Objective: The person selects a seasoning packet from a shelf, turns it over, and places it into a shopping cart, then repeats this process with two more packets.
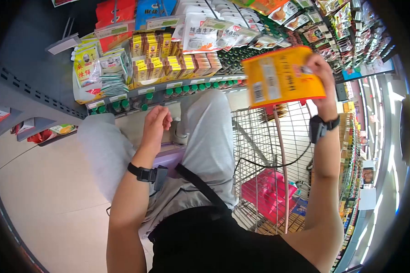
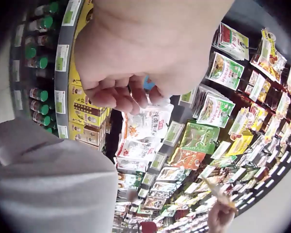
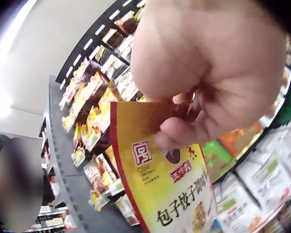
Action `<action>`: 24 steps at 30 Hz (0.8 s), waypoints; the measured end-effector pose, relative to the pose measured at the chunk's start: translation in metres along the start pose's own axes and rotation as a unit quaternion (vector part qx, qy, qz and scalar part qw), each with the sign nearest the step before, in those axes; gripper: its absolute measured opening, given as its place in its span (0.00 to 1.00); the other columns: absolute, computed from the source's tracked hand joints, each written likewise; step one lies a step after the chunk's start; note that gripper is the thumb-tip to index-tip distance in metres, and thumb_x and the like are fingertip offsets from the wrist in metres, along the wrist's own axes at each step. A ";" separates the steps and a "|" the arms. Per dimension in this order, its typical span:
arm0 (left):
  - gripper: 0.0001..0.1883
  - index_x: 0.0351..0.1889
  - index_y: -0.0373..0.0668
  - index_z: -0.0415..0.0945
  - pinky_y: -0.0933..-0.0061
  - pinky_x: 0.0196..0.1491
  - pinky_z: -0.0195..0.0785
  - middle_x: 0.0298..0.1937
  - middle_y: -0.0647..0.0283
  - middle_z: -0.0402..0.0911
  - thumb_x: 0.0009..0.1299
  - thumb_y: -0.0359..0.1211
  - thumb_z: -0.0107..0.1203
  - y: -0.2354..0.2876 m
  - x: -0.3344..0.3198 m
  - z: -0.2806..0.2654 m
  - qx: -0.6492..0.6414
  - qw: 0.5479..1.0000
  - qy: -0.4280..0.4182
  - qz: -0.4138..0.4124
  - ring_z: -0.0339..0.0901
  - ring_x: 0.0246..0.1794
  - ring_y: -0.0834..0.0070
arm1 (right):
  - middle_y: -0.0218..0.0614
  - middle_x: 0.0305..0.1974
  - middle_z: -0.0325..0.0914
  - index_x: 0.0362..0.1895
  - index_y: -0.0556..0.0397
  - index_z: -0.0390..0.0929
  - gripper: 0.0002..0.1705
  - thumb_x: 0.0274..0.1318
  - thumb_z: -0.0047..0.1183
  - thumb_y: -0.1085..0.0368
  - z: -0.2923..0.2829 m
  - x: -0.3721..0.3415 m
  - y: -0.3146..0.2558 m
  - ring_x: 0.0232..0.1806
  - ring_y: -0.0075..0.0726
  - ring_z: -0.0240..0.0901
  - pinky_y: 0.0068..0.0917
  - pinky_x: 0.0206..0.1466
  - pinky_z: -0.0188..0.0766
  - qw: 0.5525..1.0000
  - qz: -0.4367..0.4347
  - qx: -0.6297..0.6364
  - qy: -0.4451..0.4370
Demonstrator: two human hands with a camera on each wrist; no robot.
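A yellow seasoning packet (image 1: pixel 284 75) with red edges hangs from my right hand (image 1: pixel 322 77), which pinches it by one end above the shopping cart. In the right wrist view, thumb and fingers grip the upper edge of the packet (image 3: pixel 167 184), whose printed front shows. My left hand (image 1: pixel 157 123) is held in the air over my lap, loosely curled with nothing in it. Behind that hand (image 2: pixel 145 53), in the left wrist view, are the shelf's white pouches (image 2: pixel 143 126) and small yellow boxes (image 2: pixel 87 109).
A wire shopping cart (image 1: pixel 255 150) stands beside my right leg, with a pink item (image 1: pixel 269 191) inside. Ahead, a shelf carries yellow boxes (image 1: pixel 146 70), green-capped bottles (image 1: pixel 177 90) and hanging pouches (image 1: pixel 200 34). A dark cable (image 1: pixel 271 166) runs across the cart from my right wrist.
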State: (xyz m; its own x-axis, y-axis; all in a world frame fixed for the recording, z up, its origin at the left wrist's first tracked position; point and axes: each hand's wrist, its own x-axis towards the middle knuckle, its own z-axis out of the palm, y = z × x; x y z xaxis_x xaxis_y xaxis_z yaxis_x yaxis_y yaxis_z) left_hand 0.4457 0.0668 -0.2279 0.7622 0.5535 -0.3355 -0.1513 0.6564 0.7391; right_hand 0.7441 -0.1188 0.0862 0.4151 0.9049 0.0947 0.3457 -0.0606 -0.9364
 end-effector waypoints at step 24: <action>0.07 0.33 0.45 0.72 0.83 0.30 0.60 0.27 0.71 0.73 0.73 0.36 0.50 -0.014 0.006 0.029 0.058 0.996 -0.064 -0.037 0.67 0.25 0.86 | 0.34 0.25 0.72 0.31 0.59 0.76 0.07 0.56 0.46 0.69 -0.138 -0.174 0.205 0.19 0.22 0.65 0.19 0.19 0.58 0.867 0.392 -0.144 0.272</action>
State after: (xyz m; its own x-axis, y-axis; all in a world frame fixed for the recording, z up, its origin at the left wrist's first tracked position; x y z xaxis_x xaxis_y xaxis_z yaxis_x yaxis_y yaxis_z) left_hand 0.4711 0.0460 -0.2237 0.8438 0.4313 -0.3195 -0.0238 0.6247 0.7805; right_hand 0.8589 -0.3467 -0.0752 0.9261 0.2101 -0.3133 -0.0589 -0.7399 -0.6701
